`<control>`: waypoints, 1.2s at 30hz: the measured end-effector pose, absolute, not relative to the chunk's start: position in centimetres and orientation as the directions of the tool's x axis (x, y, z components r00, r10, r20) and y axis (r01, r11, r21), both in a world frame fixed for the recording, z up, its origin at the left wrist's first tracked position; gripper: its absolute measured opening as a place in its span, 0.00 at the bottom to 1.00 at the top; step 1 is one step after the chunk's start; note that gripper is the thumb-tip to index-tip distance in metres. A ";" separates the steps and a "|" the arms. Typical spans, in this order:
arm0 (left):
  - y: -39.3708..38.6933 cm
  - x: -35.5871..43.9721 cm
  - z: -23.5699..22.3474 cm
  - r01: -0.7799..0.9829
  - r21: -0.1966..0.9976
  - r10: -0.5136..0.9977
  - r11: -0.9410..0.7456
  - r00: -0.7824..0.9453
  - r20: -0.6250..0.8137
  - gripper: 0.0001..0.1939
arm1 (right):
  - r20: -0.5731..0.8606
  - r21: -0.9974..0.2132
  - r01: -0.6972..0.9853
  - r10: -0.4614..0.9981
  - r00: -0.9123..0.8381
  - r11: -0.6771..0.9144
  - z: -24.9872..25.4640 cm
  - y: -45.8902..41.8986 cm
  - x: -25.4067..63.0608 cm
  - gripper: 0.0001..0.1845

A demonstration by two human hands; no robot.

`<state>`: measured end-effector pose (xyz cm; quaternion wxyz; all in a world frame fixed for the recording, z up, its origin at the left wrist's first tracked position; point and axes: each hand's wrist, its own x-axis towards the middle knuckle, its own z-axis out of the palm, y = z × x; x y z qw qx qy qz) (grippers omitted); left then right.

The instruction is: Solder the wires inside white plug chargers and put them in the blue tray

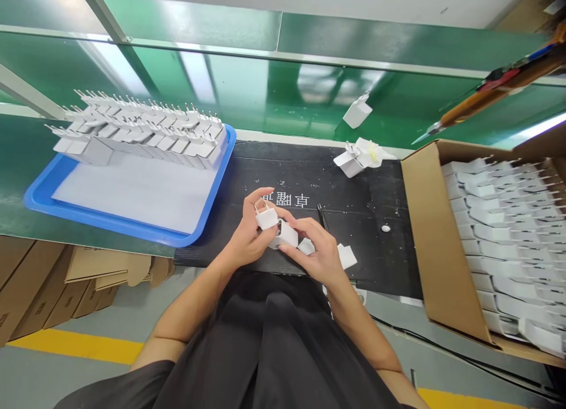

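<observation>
My left hand (247, 239) pinches a white two-pin plug cap (266, 218), pins pointing up and away from me. Against the cap's lower right side is a white charger housing (286, 236), its end facing the cap showing dark parts inside. My right hand (319, 248) grips this housing between thumb and fingers. Whether cap and housing are joined cannot be made out. Close by my right hand, white pieces (347, 256) lie on the black mat (375, 220), partly hidden by the hand. Dark tweezers (322, 216) rest just beyond it.
On the left, a blue tray (186, 239) carries rows of white plug chargers (145, 132). An open cardboard box (420, 232) of similar parts stands right. More chargers (351, 160) lie at the mat's back. A pointed tool with an orange-brown handle (495, 96) hangs upper right.
</observation>
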<state>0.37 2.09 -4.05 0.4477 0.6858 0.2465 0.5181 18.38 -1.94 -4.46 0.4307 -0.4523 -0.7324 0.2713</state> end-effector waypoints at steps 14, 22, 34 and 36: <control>1.4 -1.8 -2.2 -0.021 0.985 0.884 -0.170 0.440 0.162 0.17 | 0.383 -0.779 0.475 0.911 -0.154 0.409 -3.9 -2.3 18.3 0.15; 1.0 -1.0 -4.2 -0.087 0.967 0.868 -0.240 0.427 0.254 0.17 | 0.420 -0.770 0.449 0.890 -0.177 0.453 -3.9 -2.1 18.7 0.17; 0.9 -0.7 -3.6 0.083 0.932 0.856 -0.352 0.432 0.284 0.15 | 0.385 -0.809 0.413 0.908 -0.166 0.418 -4.2 -2.5 18.3 0.15; 0.9 -0.8 -3.7 0.087 0.937 0.857 -0.338 0.439 0.269 0.15 | 0.385 -0.808 0.417 0.908 -0.162 0.417 -4.2 -2.5 18.3 0.15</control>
